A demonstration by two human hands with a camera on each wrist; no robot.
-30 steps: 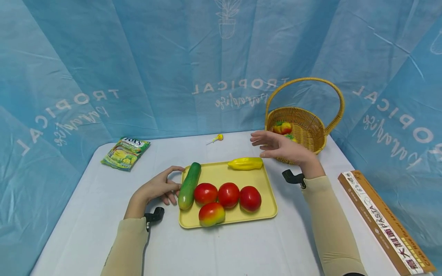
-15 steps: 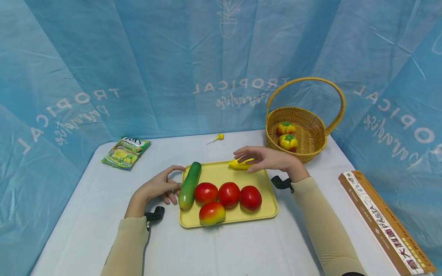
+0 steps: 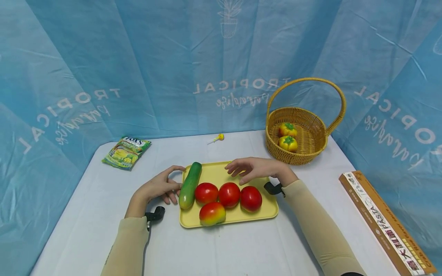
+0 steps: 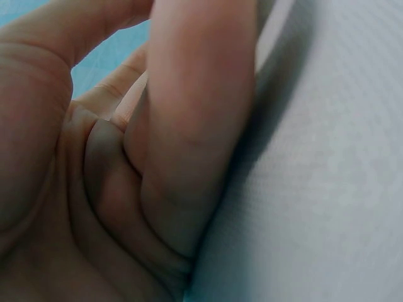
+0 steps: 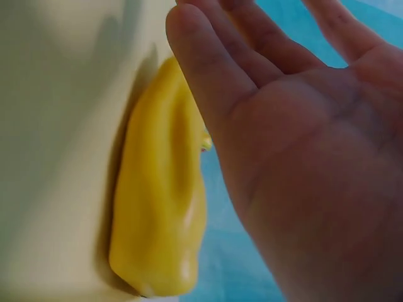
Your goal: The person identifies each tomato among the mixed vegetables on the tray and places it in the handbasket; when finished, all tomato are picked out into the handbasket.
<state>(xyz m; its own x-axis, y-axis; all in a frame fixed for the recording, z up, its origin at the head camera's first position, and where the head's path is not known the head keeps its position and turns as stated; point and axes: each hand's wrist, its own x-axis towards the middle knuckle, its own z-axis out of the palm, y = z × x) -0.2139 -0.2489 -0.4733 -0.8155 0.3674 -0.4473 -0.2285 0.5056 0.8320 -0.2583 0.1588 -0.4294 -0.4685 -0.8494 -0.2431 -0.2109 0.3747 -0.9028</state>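
Note:
My left hand (image 3: 159, 187) rests at the left edge of the yellow tray (image 3: 248, 220), fingers loosely bent, index fingertip at the rim's far corner. Beside it a cucumber (image 3: 190, 186) lies along the tray's left side. Over the tray's back right part hovers my right hand (image 3: 257, 168), fingers relaxed and holding nothing. Below it lies a long yellow pepper-like piece (image 5: 157, 189), covered by the hand in the head view. Three red tomatoes, including the middle tomato (image 3: 229, 195), sit in a row. In front of them is a red-and-yellow mango (image 3: 212, 214).
At the back right stands a wicker basket (image 3: 312, 153) with a tall handle and two yellow-red pumpkin-like pieces (image 3: 288, 143). A long pasta box (image 3: 383, 222) lies along the right edge. A green candy bag (image 3: 126, 152) and a yellow lollipop (image 3: 220, 137) lie toward the back.
My right hand has moved left and toward me, from beside the basket to over the tray, now covering the yellow piece. The left hand has stayed in place.

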